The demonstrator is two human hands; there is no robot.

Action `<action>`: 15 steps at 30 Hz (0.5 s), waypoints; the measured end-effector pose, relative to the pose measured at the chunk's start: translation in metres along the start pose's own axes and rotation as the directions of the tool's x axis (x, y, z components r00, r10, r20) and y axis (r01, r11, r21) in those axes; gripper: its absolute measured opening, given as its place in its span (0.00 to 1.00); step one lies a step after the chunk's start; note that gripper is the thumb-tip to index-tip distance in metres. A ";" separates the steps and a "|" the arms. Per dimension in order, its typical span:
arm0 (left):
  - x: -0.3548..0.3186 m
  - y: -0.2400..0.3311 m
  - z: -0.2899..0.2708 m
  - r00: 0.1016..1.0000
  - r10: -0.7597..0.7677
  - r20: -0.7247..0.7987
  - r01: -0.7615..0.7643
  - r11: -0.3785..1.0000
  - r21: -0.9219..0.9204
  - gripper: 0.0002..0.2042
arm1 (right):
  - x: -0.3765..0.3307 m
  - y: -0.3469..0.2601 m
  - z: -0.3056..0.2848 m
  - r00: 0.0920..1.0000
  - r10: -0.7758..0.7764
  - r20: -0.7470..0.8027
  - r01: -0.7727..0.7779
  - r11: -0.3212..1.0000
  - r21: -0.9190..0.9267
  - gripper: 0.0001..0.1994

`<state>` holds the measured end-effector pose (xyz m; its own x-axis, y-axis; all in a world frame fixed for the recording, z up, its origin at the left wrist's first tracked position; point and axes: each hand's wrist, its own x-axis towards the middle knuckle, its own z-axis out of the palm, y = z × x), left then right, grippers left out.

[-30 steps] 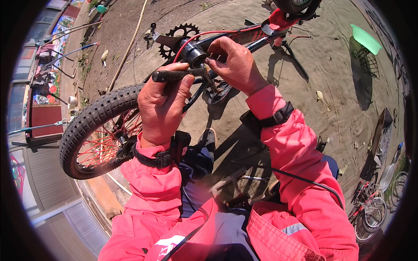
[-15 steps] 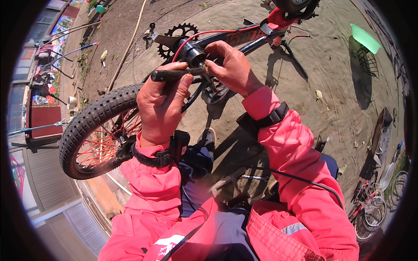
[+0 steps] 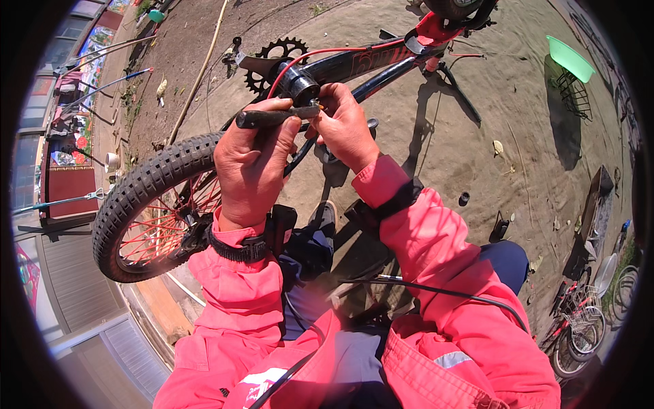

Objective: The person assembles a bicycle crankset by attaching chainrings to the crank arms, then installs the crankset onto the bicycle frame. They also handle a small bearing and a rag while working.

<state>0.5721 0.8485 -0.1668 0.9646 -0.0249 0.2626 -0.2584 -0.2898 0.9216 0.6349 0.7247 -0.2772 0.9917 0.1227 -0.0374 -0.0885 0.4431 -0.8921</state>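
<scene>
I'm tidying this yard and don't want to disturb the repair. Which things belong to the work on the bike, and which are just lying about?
In use:
- black-handled tool, gripped by the left hand
- bike frame, where the right hand works
- chainring
- knobbly tyre

Lying about:
- green basin
- wire basket
- parked bicycle
- dry leaf

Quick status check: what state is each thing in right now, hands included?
Left hand: closed around the dark tool handle.
Right hand: fingers at the tool's tip by the bicycle frame.
Bicycle: lying on the ground.
Rear wheel: mounted, knobby tyre on.
Green basin: tilted.
</scene>
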 end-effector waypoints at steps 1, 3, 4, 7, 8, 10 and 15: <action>0.000 0.000 0.000 1.000 0.003 0.000 -0.003 1.000 -0.003 0.13 | -0.001 0.001 0.002 1.000 -0.026 0.009 0.026 1.000 0.011 0.15; 0.000 -0.001 0.000 1.000 0.005 0.001 -0.005 1.000 -0.010 0.13 | -0.002 0.003 0.004 1.000 0.002 -0.007 -0.001 1.000 0.016 0.15; 0.000 -0.001 0.000 1.000 0.006 0.001 -0.006 1.000 -0.013 0.13 | -0.002 0.004 0.005 1.000 -0.019 0.001 0.019 0.999 0.028 0.14; -0.002 0.000 -0.001 1.000 -0.005 0.018 0.005 1.000 0.020 0.13 | -0.002 0.005 0.007 1.000 -0.022 -0.003 0.022 0.999 0.045 0.14; -0.002 0.000 -0.001 1.000 -0.005 0.021 0.004 1.000 0.027 0.13 | -0.002 0.006 0.008 1.000 -0.021 -0.004 0.021 0.999 0.051 0.14; -0.001 0.000 -0.002 1.000 -0.003 0.026 0.002 0.999 0.039 0.13 | -0.002 0.006 0.009 1.000 -0.023 0.003 0.023 0.998 0.059 0.15; -0.001 -0.001 -0.002 1.000 0.002 0.024 -0.003 0.999 0.038 0.13 | -0.008 0.002 0.000 1.000 -0.010 0.012 0.010 1.000 0.013 0.18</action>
<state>0.5715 0.8508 -0.1676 0.9651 -0.0482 0.2576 -0.2590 -0.3258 0.9093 0.6263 0.7246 -0.2787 0.9914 0.1291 -0.0228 -0.0798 0.4559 -0.8864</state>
